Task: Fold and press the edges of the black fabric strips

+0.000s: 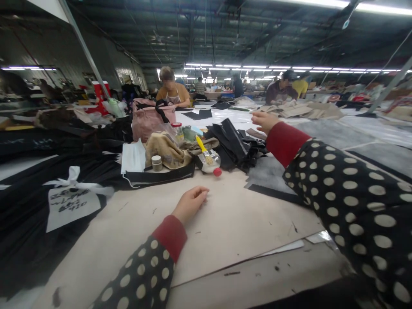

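Note:
My left hand (pixel 190 203) rests on a large beige sheet (pixel 231 219), its fingers loosely bent and nothing visible in them. Farther out, my right hand (pixel 266 122) reaches over the table beyond a heap of black pieces (pixel 230 143). Its fingers are stretched out to the left and apart, with no object in view between them. Beyond the left hand lies a yellow-handled brush (pixel 202 146) on a clear container, with a red round piece (pixel 217 172) at its near side. A small lidded jar (pixel 156 163) stands to the left.
A pale blue face mask (pixel 133 157), brown cloth (pixel 167 150), red-lidded jar (pixel 177 129) and pink bag (pixel 151 118) crowd the left middle. Dark cloth with a handwritten tag (pixel 73 204) lies at left. Two people work across the table, near stacked tan pieces (pixel 309 110).

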